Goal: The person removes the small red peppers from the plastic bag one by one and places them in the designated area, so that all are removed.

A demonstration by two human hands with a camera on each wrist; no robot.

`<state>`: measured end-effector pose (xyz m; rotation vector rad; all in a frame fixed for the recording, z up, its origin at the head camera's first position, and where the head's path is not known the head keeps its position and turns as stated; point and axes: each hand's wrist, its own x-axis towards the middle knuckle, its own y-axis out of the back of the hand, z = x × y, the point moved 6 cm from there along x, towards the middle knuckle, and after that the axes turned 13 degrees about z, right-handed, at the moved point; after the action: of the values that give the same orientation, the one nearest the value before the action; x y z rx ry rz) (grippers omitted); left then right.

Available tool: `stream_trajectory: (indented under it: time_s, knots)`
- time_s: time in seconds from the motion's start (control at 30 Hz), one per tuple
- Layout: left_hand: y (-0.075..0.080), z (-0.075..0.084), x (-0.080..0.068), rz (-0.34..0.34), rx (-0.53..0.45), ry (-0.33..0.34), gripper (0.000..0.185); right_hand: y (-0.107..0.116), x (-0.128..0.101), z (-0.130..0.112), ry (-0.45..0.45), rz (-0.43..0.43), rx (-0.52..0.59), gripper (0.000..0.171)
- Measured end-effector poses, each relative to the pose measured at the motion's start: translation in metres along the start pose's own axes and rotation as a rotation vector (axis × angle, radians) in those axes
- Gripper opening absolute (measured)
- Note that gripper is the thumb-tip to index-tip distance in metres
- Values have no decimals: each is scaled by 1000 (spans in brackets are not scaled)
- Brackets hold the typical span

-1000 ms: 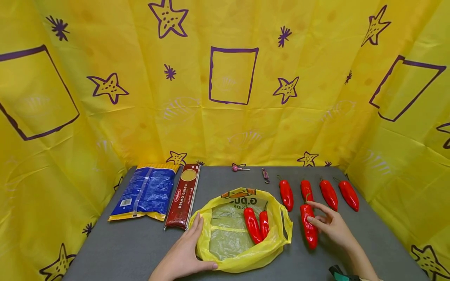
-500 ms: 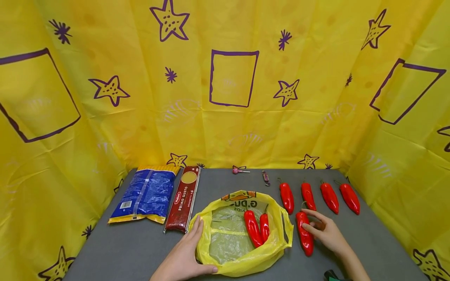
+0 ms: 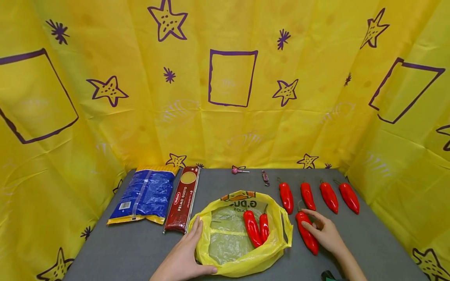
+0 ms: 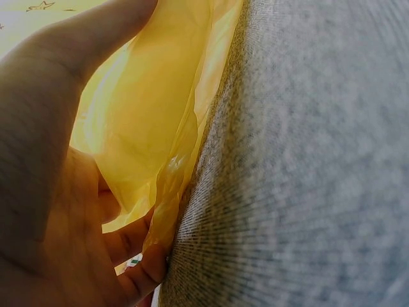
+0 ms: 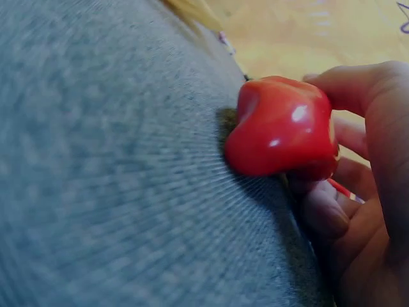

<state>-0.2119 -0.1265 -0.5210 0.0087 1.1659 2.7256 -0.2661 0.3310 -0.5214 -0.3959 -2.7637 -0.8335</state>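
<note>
My left hand holds the left side of a yellow plastic bag, thumb at the front rim and fingers spread along its side. In the left wrist view the fingers bend round the lower part of the bag. Two red peppers lie inside the bag's wide mouth, towards the right. Right of the bag, my right hand pinches another red pepper between thumb and fingers near its stem end. Seen from the right wrist, this pepper lies low at the grey tabletop.
Several red peppers lie in a row at the back right. A lollipop and a wrapped candy sit at the back. A blue packet and a red spaghetti pack lie on the left, before yellow curtains.
My right hand has shifted slightly left and nearer with the pepper, whose lower end now slants more to the right. The left hand stays on the bag.
</note>
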Motion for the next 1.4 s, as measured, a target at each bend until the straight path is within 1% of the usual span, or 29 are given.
stream_trajectory:
  time_s: [0.17, 0.3, 0.43, 0.5, 0.6, 0.7, 0.83, 1.03, 1.13, 1.23, 1.4]
  knots:
    - [0, 1, 0, 1, 3, 3, 143, -2, 0, 2, -9, 16, -28, 44]
    - [0, 1, 0, 1, 4, 7, 143, -1, 1, 2, 4, 43, -71, 44]
    - [0, 1, 0, -1, 2, 9, 142, 0, 2, 0, 57, 67, -135, 44]
    - [-1, 1, -1, -1, 1, 8, 142, 1, 2, -3, 100, 81, -146, 43]
    - [0, 1, -1, 4, 0, 0, 143, 2, 2, -5, 159, 99, -135, 41]
    - [0, 1, -1, 13, 1, -12, 143, 3, 1, -6, 190, 111, -117, 41]
    - [1, 2, -2, 23, 4, -26, 143, 3, 1, -4, 172, 93, -114, 43]
    - [3, 2, -3, 40, -2, -52, 143, 2, 2, -2, 99, 37, -129, 49]
    - [3, 1, -3, 51, 7, -61, 143, 2, 2, -3, 91, 37, -161, 49]
    - [3, 2, -3, 56, 10, -63, 143, 3, 2, -3, 82, 40, -164, 50]
    - [3, 3, -4, 51, 9, -63, 143, 2, 2, -1, 44, 36, -118, 54]
